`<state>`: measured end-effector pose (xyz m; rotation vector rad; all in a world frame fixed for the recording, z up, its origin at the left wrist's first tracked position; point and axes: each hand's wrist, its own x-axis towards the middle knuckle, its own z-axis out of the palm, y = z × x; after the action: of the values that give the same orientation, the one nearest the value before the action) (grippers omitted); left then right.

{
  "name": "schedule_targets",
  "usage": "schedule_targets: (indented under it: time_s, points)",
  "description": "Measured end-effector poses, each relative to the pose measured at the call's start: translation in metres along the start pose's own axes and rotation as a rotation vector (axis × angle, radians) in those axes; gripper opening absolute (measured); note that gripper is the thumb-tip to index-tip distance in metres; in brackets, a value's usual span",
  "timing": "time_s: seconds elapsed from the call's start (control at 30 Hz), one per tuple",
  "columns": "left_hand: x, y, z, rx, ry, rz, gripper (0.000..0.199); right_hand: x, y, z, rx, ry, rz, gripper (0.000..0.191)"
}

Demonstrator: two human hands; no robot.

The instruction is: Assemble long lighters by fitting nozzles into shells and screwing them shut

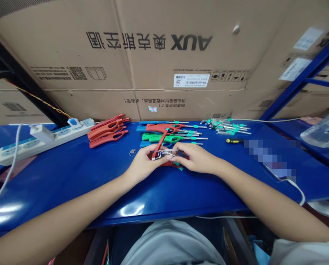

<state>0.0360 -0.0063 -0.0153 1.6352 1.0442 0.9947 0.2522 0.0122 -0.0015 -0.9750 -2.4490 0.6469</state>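
Both hands meet at the middle of the blue table. My left hand [142, 162] is closed around a red lighter handle [159, 145], which tilts up between thumb and fingers. My right hand [197, 157] pinches a thin metal rod [170, 154] with a white wire [161, 151] looping toward the left thumb. Below the hands, another red lighter part [172, 165] with green bits shows, partly hidden by them. Just beyond lie red, green [164, 138] and blue lighters with metal tubes. Small screws [132, 151] lie beside my left hand.
Red lighter handles [107, 136] are stacked at left by a white power strip [45, 141]. Metal tubes with green pieces [230, 127], a yellow screwdriver [234, 141], a blurred-out phone [275, 162] with a cable and a clear bottle [323, 129] sit rightward. Cardboard [153, 73] stands behind.
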Motion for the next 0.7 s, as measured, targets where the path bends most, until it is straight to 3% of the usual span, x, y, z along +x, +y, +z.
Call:
schedule_targets:
  time_s: [0.1, 0.23, 0.33, 0.43, 0.6, 0.7]
  points:
    - [0.002, -0.003, -0.008, 0.207, 0.025, 0.039, 0.046, -0.002, 0.001, -0.005, -0.011, -0.059, 0.069, 0.012]
    - [0.004, -0.009, -0.014, 0.45, 0.032, 0.171, 0.046, -0.004, -0.001, -0.009, -0.062, -0.125, 0.131, 0.021]
    - [0.003, -0.012, -0.012, 0.498, -0.03, 0.16, 0.044, -0.003, -0.002, -0.007, -0.163, -0.16, 0.153, 0.035]
    - [0.001, -0.011, -0.009, 0.466, -0.09, 0.146, 0.044, -0.001, 0.002, -0.002, -0.224, -0.183, 0.132, 0.026]
    - [0.0, -0.007, -0.011, 0.469, -0.131, 0.097, 0.054, 0.002, 0.015, 0.0, -0.177, -0.047, -0.035, 0.018]
    - [0.001, -0.005, -0.015, 0.498, -0.114, 0.09, 0.059, 0.001, 0.024, -0.013, -0.246, 0.051, -0.106, 0.016]
